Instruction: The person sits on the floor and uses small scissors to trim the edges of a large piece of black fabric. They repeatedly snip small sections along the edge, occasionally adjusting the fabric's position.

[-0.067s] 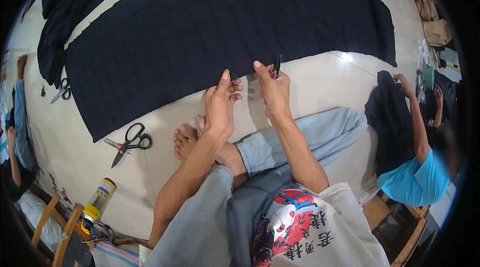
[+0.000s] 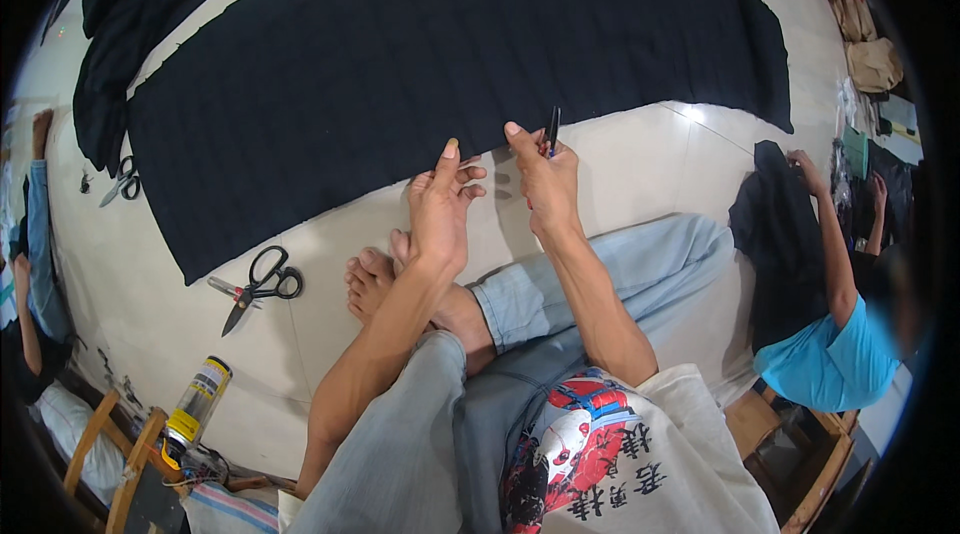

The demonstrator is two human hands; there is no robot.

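A long curved panel of black cloth (image 2: 440,54) spreads over the pale floor in front of me. My left hand (image 2: 440,209) is at its near edge, thumb on top and fingers curled below, seemingly pinching the hem. To its right my right hand (image 2: 548,179) is closed around a dark pen (image 2: 554,129) that sticks up past the fingers, with a bit of blue and red showing by the grip. The right thumb points at the same edge; whether it also pinches the cloth I cannot tell.
Black-handled scissors (image 2: 262,289) lie left of my feet beside a small red-handled tool (image 2: 224,286). A second pair of scissors (image 2: 124,184) is farther left, near more black cloth (image 2: 130,44). A yellow-labelled bottle (image 2: 198,404) stands lower left. A person in a blue shirt (image 2: 830,364) works at right.
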